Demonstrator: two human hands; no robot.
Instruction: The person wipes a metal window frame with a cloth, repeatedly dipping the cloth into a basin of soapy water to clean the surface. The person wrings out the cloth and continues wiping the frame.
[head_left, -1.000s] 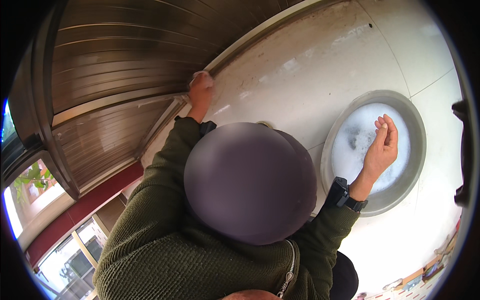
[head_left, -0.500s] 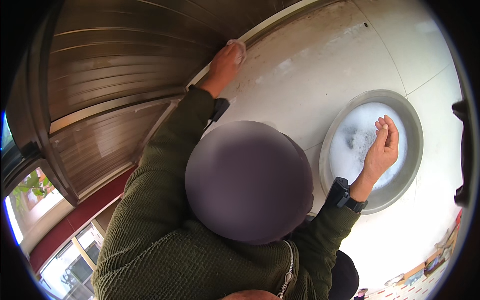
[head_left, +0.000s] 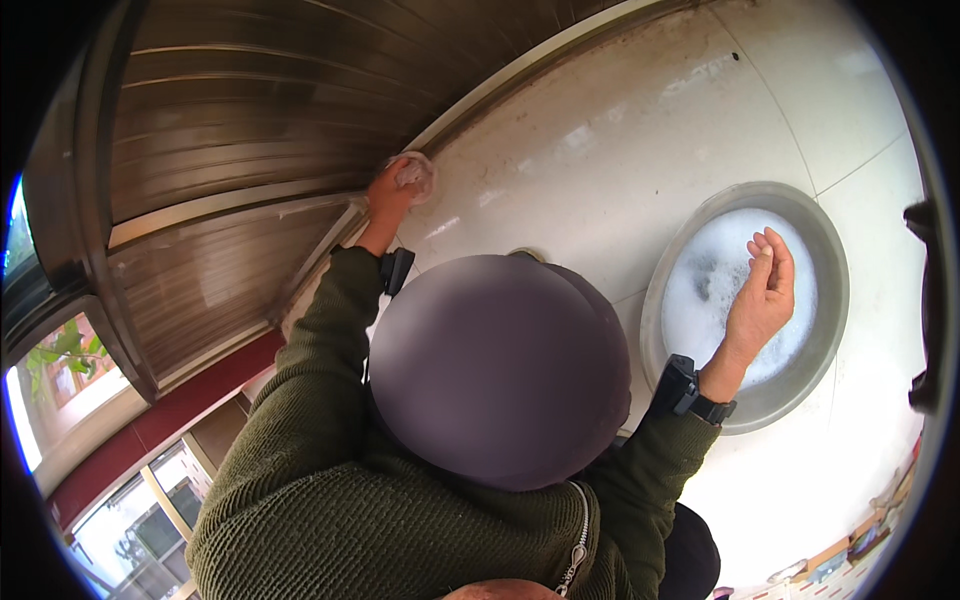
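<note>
In the upper left of the head view, my left hand (head_left: pixel 388 192) is closed on a crumpled whitish cloth (head_left: pixel 416 176), its exact kind hard to make out. The cloth touches the pale floor at the lower edge of a brown slatted panel (head_left: pixel 260 140). Over the right side of a grey oval basin (head_left: pixel 832 300) hangs my right hand (head_left: pixel 764 300), fingers curled together toward the thumb, nothing visible in them. White suds (head_left: pixel 712 305) with a darker patch fill the basin.
A metal strip (head_left: pixel 470 107) borders the panel, with brown grime on the floor (head_left: pixel 600 160) along it. My dark rounded knee or lap (head_left: pixel 500 370) covers the middle. Lower left are a red sill (head_left: pixel 165 425) and windows; clutter stands at the lower right.
My left hand and the cloth have moved down and left along the panel's bottom edge, toward me. The right hand stays over the basin, almost unmoved.
</note>
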